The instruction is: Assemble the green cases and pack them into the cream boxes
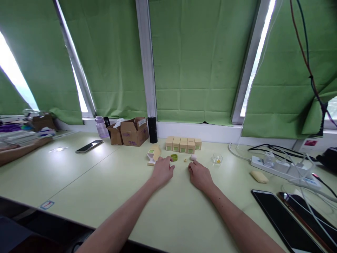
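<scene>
My left hand [163, 170] is on the pale table, its index finger reaching to the near left edge of a small green open-topped container [174, 157]. The thumb is apart from the fingers and I see nothing held. My right hand [200, 175] is closed, fingers curled; what they hold, if anything, is hidden. Just beyond it is a small pinkish-white rounded thing [193, 157]. A tiny yellowish piece [185, 160] lies between the hands. Left of the green container, an opened cardboard box [154, 154] lies with its flaps out.
Several small tan boxes [183, 144] stand in a group at the back. A clear dish [217, 159] with a yellow bit is at right. Further right are a power strip [283, 168], cables and a dark tablet [281, 218]. Cartons [134, 133] stand back left; another person's arm [23, 149] shows far left.
</scene>
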Demonstrator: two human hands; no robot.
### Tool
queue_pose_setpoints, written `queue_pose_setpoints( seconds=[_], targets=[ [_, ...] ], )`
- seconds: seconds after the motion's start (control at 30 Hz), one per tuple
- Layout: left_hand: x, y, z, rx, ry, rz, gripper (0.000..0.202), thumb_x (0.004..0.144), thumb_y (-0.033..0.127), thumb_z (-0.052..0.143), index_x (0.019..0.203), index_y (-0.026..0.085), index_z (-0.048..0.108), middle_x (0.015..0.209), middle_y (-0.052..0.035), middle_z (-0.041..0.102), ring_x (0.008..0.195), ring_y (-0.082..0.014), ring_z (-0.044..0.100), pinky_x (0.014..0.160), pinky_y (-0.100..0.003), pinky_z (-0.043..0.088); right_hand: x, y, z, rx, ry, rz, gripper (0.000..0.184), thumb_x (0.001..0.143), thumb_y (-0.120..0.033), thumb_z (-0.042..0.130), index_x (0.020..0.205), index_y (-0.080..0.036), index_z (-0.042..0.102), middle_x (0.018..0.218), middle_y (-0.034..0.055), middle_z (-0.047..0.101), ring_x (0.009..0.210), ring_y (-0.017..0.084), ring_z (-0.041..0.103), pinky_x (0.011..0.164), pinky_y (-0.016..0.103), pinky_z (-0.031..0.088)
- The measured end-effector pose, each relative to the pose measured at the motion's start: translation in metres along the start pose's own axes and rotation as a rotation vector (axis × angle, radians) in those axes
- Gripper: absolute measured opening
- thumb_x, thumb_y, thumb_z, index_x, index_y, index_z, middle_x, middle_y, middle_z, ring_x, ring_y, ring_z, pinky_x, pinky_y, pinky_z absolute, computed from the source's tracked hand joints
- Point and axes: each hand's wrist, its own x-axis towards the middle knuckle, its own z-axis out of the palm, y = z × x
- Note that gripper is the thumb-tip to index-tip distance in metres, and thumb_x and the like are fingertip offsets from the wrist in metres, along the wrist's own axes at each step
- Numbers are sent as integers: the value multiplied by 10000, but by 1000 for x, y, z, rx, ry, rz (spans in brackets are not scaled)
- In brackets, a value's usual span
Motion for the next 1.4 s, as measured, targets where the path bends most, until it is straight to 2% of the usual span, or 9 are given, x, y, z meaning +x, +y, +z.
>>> queue_pose_setpoints(
  seconds=[0.2, 0.4, 0.53, 0.7, 0.83, 1.03, 1.2, 1.27, 1.4],
  targets=[
    [27, -6, 2, 135, -15, -76, 500, 893, 371, 631, 1340, 165, 545, 1325, -180, 610, 1326, -390, 434, 1058, -468, 368, -3, 3, 3, 38, 18, 5, 200, 1000, -134, 448, 1068, -199, 624, 1119, 104, 662, 1028, 231, 650, 769, 306, 421],
    [51, -14, 22, 128, -56, -72, 560, 898, 411, 615, 1391, 168, 506, 1402, -192, 561, 1352, -409, 423, 1076, -491, 372, -1, 8, 6, 86, 25, 24, 204, 999, -125, 462, 1069, -203, 636, 1122, 87, 657, 1016, 209, 652, 780, 293, 422],
    [57, -12, 27, 113, -63, -65, 393, 907, 353, 615, 1255, 173, 587, 1327, -178, 616, 1313, -390, 473, 1044, -477, 405, -2, 9, 6, 110, 36, 19, 217, 998, -125, 457, 1052, -203, 652, 1114, 80, 664, 1001, 205, 653, 759, 291, 421],
    [43, -4, 22, 77, -1, 39, 348, 884, 226, 648, 1223, 200, 573, 1344, -126, 601, 1291, -308, 506, 1049, -402, 415, -2, 9, 5, 136, 48, 15, 216, 987, -127, 472, 1015, -202, 673, 1083, 75, 679, 994, 203, 655, 757, 285, 419],
    [18, 7, 8, -14, 75, 253, 352, 858, 140, 654, 1193, 220, 579, 1251, -103, 632, 1193, -286, 566, 1023, -422, 443, -5, 8, 2, 165, 71, 1, 198, 962, -134, 503, 1017, -213, 676, 1075, 69, 697, 991, 207, 660, 752, 286, 427],
    [-17, 24, -13, -202, 197, 423, 390, 913, 210, 652, 1291, 261, 569, 1268, -105, 613, 1234, -298, 552, 1070, -464, 461, -15, 8, -1, 339, 226, -10, 202, 939, -164, 493, 1061, -237, 636, 1035, 44, 713, 880, 188, 672, 774, 301, 481],
    [-24, 26, -14, -309, 270, 498, 415, 940, 275, 669, 1342, 274, 566, 1274, -115, 615, 1251, -303, 551, 1082, -483, 473, -20, 4, -2, 549, 370, -100, 236, 925, -207, 467, 1130, -241, 579, 999, 52, 709, 787, 191, 661, 735, 311, 508],
    [-24, 25, -12, -321, 271, 522, 422, 943, 323, 685, 1348, 273, 576, 1255, -116, 627, 1227, -298, 562, 1068, -476, 485, -21, 0, -1, 537, 373, -92, 231, 928, -226, 465, 1137, -242, 561, 977, 49, 707, 766, 192, 654, 715, 306, 491],
    [-25, 23, -9, -318, 271, 550, 418, 963, 385, 666, 1356, 261, 591, 1231, -117, 646, 1190, -284, 578, 1052, -458, 495, -25, -6, 1, 424, 253, -147, 160, 917, -215, 479, 1052, -240, 562, 871, 32, 699, 728, 203, 633, 667, 296, 435]
  ],
)
